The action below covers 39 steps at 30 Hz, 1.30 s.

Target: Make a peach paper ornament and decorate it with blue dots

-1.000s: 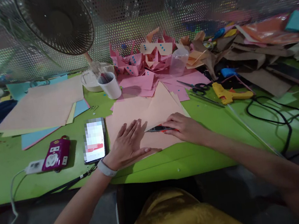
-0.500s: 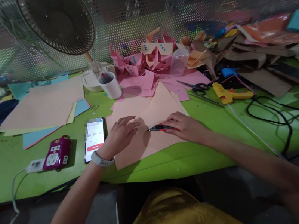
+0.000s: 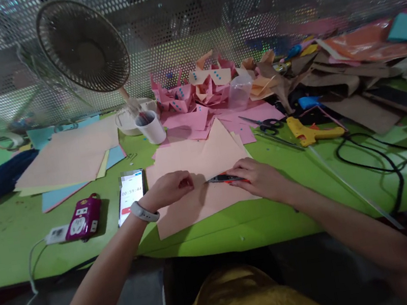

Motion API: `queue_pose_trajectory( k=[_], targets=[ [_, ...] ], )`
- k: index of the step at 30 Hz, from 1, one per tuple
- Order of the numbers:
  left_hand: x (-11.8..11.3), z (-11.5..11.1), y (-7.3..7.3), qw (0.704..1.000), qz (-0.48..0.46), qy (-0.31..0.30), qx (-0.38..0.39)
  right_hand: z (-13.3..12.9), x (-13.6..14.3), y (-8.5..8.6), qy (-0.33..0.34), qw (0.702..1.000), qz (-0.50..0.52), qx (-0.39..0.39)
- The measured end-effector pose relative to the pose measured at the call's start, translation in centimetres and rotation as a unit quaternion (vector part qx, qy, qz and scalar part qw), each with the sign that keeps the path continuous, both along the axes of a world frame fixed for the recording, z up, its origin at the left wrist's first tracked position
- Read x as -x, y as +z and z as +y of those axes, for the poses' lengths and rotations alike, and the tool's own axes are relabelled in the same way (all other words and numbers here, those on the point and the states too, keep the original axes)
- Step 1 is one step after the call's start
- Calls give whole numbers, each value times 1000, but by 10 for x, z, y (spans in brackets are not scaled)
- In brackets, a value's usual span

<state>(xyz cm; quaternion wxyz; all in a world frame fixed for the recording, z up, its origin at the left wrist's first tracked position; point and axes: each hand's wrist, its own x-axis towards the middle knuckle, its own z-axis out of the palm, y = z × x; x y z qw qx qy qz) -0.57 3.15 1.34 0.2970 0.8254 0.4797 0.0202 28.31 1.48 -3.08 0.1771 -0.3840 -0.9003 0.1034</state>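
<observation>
Light peach paper sheets [image 3: 185,209] lie on the green table in front of me. My right hand [image 3: 256,177] is closed around a red and black craft knife [image 3: 225,177], whose tip points left over the paper. Above the left part of the sheets is my left hand [image 3: 172,187], its fingers curled in and pressed together; whether something small is between them is too small to tell. A wristband sits on the left wrist. A lit phone [image 3: 130,195] showing a timer lies just left of that hand.
A white cup [image 3: 151,128] and a fan [image 3: 84,47] stand at the back left. Pink folded paper pieces [image 3: 179,97] are piled behind the sheets. Scissors [image 3: 271,125], a yellow glue gun [image 3: 312,131] and black cables are at the right, a purple power bank [image 3: 83,219] at the left.
My left hand's fingers, spread before, have curled in. My right hand keeps hold of the craft knife in nearly the same place. The whole view has shifted slightly.
</observation>
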Motion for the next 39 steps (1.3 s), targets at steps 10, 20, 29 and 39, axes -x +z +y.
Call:
queue_pose_trajectory(
  k=[10, 20, 29, 39],
  targets=[
    [5, 20, 5, 991, 3, -53, 121, 0, 2, 0, 5, 1000, 15, 0],
    [-2, 53, 7, 942, -39, -34, 331, 1, 5, 1, 6, 1000, 23, 1],
    [-1, 59, 11, 951, -32, -64, 301, 1, 9, 0, 12, 999, 24, 18],
    [-11, 72, 3, 944, -52, -37, 325, 2, 10, 0, 29, 998, 46, 20]
  ],
)
